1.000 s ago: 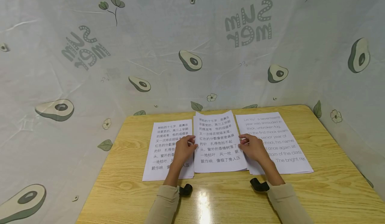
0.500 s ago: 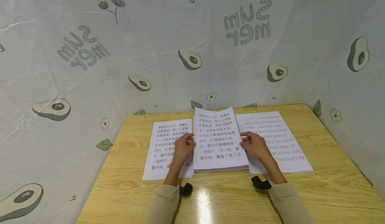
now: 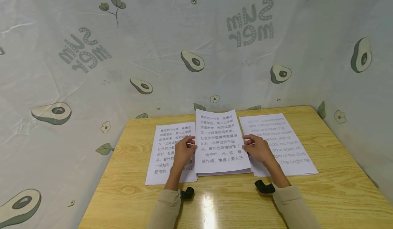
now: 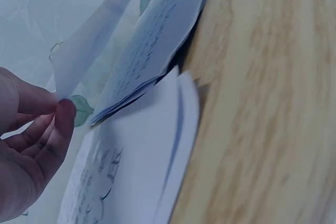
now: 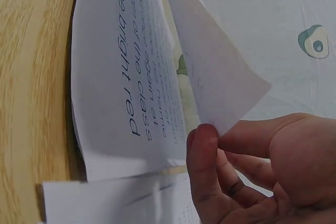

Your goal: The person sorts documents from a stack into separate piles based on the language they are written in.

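Two hands hold up a sheet of paper over a wooden table (image 3: pixel 230 205). The sheet (image 3: pixel 219 140), printed with Chinese text that faces me, is in the middle, tilted with its far edge raised. My left hand (image 3: pixel 184 150) pinches its left edge between thumb and fingers; my right hand (image 3: pixel 257 148) pinches the right edge the same way. Beneath it, apart, lies the middle pile (image 4: pixel 160 40). On my left is another Chinese pile (image 3: pixel 153 174); on my right, an English one (image 3: pixel 296 169). Behind hangs a pale cloth (image 3: pixel 153 34) patterned with avocados. I judge this step to be lifting the sheet off its pile; the next move calls for an even, light grip, so the paper neither creases nor drags.
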A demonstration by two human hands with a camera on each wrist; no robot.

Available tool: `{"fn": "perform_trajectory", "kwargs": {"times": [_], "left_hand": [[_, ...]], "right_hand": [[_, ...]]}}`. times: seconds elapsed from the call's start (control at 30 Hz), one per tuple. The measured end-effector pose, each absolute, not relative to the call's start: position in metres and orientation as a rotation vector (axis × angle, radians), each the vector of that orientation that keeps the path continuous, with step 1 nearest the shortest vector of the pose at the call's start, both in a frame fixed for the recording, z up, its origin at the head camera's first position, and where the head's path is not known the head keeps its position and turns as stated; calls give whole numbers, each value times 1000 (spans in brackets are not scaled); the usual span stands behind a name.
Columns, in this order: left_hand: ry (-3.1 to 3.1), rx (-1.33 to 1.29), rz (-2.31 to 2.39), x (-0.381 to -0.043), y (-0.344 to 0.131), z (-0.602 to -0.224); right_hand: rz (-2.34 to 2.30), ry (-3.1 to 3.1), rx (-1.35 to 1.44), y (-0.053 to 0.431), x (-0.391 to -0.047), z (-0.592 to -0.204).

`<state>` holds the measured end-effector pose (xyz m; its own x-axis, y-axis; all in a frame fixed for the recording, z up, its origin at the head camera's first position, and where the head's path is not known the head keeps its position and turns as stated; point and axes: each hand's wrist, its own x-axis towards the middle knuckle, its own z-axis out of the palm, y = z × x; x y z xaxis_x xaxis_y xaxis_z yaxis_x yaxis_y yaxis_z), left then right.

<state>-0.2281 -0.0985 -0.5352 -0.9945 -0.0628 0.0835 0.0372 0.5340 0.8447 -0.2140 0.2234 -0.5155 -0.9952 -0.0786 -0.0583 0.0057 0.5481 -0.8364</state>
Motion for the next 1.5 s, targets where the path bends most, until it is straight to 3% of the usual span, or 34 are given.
{"fn": "perform_trajectory", "kwargs": {"times": [0.9,1.5], "left_hand": [[-2681,142,-1399,-216,-183,-534],[-2709,255,-1421,-204,-248,-537]], "right_hand": [[-1607,2518,-27,139,-217,-528],[-1663,2473,-149,76,-212,-538]]}}
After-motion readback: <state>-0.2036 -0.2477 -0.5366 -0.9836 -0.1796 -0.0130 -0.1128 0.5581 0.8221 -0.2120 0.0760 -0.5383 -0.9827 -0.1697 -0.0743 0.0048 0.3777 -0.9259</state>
